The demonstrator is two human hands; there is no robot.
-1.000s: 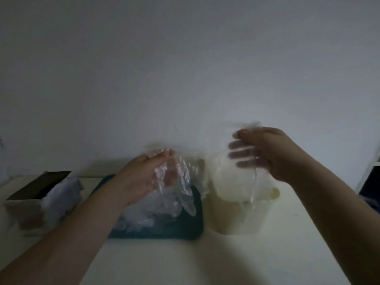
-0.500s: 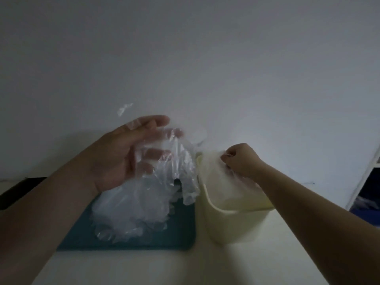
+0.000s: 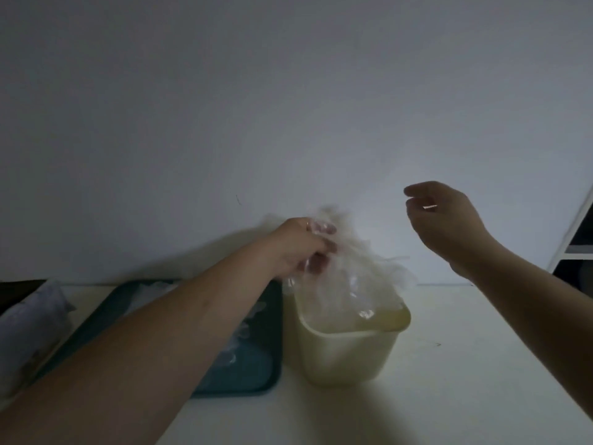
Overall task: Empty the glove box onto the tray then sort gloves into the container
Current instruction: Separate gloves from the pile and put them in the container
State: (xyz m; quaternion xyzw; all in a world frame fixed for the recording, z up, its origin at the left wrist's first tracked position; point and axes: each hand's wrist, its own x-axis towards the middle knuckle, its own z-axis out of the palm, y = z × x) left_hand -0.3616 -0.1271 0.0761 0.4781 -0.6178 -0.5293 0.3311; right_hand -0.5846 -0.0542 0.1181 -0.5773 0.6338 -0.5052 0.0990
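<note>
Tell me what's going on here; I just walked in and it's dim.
A person's left hand grips a bunch of clear gloves over the cream container, their lower ends hanging inside it. The right hand hovers up to the right, loosely curled, apparently empty. More gloves lie on the tray; the box sits far left.

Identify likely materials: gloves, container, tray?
The gloves: thin clear plastic film, probably polyethylene. They look see-through, crinkled and glinting, bunched in the left hand.
The container: pale cream plastic, likely moulded, with smooth, slightly translucent walls and rounded corners.
The tray: dark teal and smooth, with a raised rounded rim. Probably plastic, but the dim light leaves it open.
</note>
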